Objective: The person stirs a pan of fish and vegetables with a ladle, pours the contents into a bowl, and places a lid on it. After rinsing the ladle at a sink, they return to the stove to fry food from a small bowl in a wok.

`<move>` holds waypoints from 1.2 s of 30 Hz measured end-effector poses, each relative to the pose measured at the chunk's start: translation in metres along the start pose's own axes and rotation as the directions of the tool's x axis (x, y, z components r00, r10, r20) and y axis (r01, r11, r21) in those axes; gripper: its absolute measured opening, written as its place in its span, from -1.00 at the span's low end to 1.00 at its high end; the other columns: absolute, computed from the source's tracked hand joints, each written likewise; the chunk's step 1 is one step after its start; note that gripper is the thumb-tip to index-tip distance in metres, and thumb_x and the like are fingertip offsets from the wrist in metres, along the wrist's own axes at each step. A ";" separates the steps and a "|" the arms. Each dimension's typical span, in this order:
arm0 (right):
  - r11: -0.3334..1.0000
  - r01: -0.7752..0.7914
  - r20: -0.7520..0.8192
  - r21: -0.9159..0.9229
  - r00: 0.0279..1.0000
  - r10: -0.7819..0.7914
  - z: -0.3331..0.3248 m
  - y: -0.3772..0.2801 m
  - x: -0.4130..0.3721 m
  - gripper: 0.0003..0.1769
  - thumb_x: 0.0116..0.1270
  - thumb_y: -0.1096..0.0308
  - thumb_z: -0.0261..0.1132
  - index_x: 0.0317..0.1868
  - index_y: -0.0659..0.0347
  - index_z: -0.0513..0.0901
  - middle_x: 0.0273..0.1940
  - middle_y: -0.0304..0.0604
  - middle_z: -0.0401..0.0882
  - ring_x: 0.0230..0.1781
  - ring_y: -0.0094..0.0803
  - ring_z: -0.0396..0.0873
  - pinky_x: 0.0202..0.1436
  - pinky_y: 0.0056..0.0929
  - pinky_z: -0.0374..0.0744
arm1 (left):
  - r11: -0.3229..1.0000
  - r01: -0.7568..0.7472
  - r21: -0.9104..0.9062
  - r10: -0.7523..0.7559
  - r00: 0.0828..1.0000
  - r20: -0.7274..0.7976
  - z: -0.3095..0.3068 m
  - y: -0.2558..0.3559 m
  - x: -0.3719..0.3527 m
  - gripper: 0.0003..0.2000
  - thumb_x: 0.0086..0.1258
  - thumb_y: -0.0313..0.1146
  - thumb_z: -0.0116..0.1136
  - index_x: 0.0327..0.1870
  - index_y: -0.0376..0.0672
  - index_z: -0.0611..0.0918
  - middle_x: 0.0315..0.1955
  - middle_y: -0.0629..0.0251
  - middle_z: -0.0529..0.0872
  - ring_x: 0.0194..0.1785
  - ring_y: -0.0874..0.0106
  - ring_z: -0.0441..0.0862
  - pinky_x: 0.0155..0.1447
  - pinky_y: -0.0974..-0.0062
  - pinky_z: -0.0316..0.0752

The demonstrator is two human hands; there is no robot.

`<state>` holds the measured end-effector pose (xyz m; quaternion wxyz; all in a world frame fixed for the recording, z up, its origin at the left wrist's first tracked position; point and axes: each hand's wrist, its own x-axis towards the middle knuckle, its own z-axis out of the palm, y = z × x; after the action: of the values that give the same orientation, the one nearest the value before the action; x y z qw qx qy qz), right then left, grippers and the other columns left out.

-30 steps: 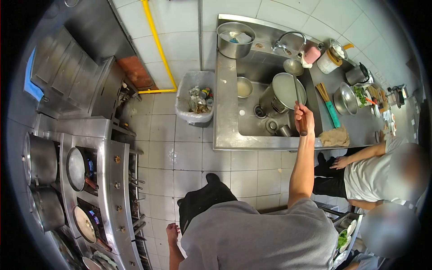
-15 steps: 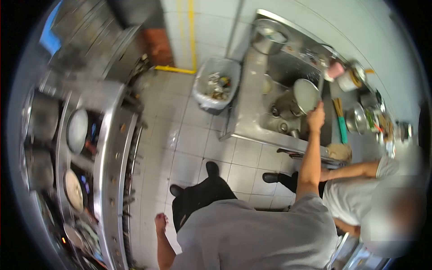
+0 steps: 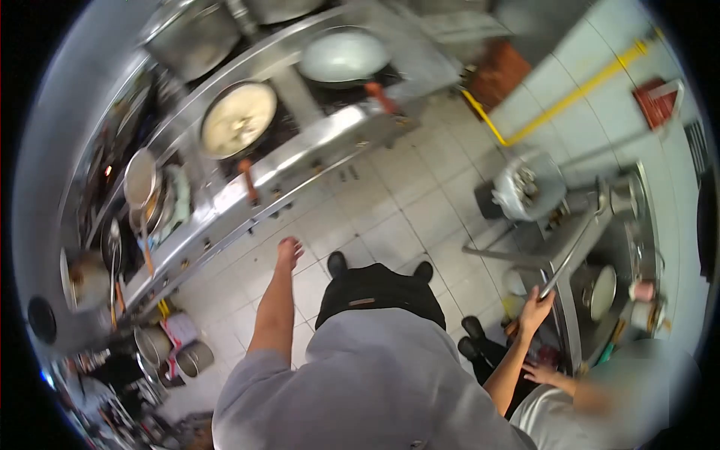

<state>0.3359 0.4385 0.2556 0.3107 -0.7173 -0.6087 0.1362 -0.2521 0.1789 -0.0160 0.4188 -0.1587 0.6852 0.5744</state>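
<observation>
Head view looks down past my grey shirt to a white tile floor [image 3: 390,217]. My right hand [image 3: 536,309] is low on the right, with its fingers wrapped round the bottom end of a long ladle [image 3: 574,247]. The thin handle goes up and away from my fist, over the front edge of the steel sink [image 3: 568,330]. The far end is blurry, so I cannot see the scoop well. A round pot [image 3: 602,291] sits in the sink just beside the handle. I think the ladle is hard metal that will not bend. It looks light enough for one hand, but the far end may feel heavier because the stick is so long. It may be wet and slippery from the sink, so I think the best place to grab it is right at the bottom end, where my fist is now, with all my fingers tight. My left hand [image 3: 289,251] hangs down over the floor. Its fingers look loose and a little apart, and it holds nothing. It is near the front of the big stove [image 3: 300,161], where a round pan [image 3: 238,118] sits on a burner. A bin [image 3: 527,187] with a bag in it stands by the sink, below a yellow pipe [image 3: 570,94] on the wall. Another person's hand [image 3: 544,371] rests near the sink's edge, just under my right arm.
</observation>
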 end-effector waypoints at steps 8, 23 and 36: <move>0.890 -0.437 0.683 0.127 0.689 0.241 0.116 -0.079 -0.150 -0.80 0.31 0.36 0.24 -0.22 0.15 0.36 -0.66 -0.35 0.33 -0.76 -0.58 0.31 -0.75 -0.52 0.28 | 0.864 0.089 -0.496 -0.104 0.995 -0.003 -0.024 0.068 0.108 -0.51 0.46 -0.26 -0.25 0.41 -0.07 0.20 0.35 0.20 0.25 0.27 0.21 0.37 0.18 0.11 0.40; 0.973 -0.233 0.833 -0.005 0.537 0.132 0.166 -0.114 -0.226 -0.70 0.21 0.48 0.31 -0.07 0.38 0.49 -0.48 -0.23 0.54 -0.48 -0.54 0.44 -0.39 -0.48 0.43 | 0.735 0.214 -0.643 -0.142 0.976 0.164 0.006 0.089 0.150 -0.81 0.54 -0.28 -0.26 0.00 -0.07 0.41 -0.13 0.34 0.55 -0.01 0.32 0.56 0.07 0.17 0.43; 0.978 0.179 0.869 -0.104 0.495 0.002 0.169 -0.136 -0.227 -0.68 0.14 0.38 0.37 -0.19 0.38 0.49 -0.54 0.00 0.48 -0.51 -0.29 0.46 -0.36 -0.31 0.45 | 0.669 0.274 -0.691 -0.159 0.961 0.228 0.009 0.091 0.142 -0.69 0.51 -0.26 -0.17 0.20 -0.08 0.42 0.10 0.32 0.50 0.13 0.39 0.50 0.13 0.28 0.44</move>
<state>0.0815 0.2779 0.1669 -0.0951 -0.5453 -0.7279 0.4046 -0.3974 0.2514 -0.0641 0.4387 -0.3463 0.3504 0.7515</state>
